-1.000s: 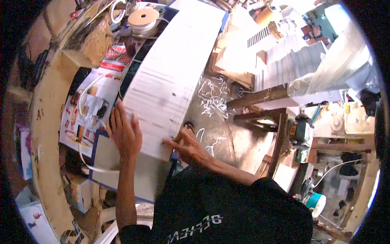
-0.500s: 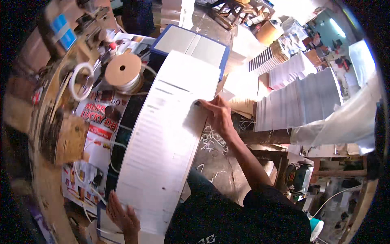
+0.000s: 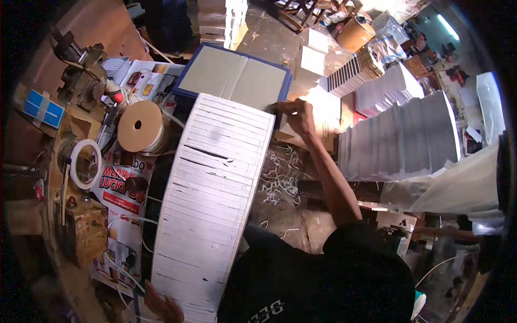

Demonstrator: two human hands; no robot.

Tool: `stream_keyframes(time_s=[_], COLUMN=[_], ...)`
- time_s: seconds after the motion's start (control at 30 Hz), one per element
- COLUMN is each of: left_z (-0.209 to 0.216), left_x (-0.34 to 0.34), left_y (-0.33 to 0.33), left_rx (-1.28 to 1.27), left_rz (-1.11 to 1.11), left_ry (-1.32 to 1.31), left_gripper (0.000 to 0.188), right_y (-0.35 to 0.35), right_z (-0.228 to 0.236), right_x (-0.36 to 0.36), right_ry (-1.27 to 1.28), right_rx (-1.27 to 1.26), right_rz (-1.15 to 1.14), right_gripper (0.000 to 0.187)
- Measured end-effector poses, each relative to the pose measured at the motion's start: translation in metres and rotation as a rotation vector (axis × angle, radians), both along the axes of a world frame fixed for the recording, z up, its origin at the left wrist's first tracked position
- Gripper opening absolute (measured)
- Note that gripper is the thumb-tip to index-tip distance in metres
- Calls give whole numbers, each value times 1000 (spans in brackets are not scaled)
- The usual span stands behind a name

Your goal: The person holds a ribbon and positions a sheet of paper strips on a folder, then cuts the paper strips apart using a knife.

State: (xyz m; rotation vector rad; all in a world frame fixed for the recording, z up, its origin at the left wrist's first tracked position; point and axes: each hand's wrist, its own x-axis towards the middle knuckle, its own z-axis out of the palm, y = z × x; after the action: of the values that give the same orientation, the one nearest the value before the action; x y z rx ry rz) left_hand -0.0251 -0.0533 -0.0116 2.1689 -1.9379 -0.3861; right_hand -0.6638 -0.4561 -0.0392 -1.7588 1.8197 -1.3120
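A long row of tightly packed white paper blocks (image 3: 207, 188) stretches away from me, with thin dark gaps running across it. At its far right corner, my right hand (image 3: 299, 116) pinches a small dark thing (image 3: 278, 108) whose kind I cannot make out. My left hand (image 3: 162, 306) lies at the near left side of the row, fingers stretched out and partly blurred. Beyond the far end rests an opened blue-edged book cover (image 3: 237, 71) with grey boards inside.
Left of the row are a cord spool (image 3: 141, 127), a roll of tape (image 3: 86, 163), a wooden block (image 3: 86, 231) and printed sheets (image 3: 119, 185). Cord scraps (image 3: 281, 180) litter the floor at right. Tall paper stacks (image 3: 401, 137) stand farther right.
My right hand has moved from over the row's upper surface out to its far right corner, still pinching the dark thing. The whole view has shifted. My left hand stays by the near end.
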Motion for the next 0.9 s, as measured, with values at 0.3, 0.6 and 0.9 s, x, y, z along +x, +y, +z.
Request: stream_keyframes(time_s=[0.3,0.6,0.9], left_z=[-15,26,213], left_x=[17,-19,-210], left_y=[28,-3,-134], left_rx=[76,92,-367], left_rz=[122,-36,-116], left_ry=[91,-204,1224], left_gripper=[68,67,89], right_y=[41,-41,-128], right_z=[43,99,257], right_x=[58,88,307], right_ry=[-46,-54,-511], right_rx=[7,-28,-349], right_rz=[152,118,806], right_gripper=[34,23,24])
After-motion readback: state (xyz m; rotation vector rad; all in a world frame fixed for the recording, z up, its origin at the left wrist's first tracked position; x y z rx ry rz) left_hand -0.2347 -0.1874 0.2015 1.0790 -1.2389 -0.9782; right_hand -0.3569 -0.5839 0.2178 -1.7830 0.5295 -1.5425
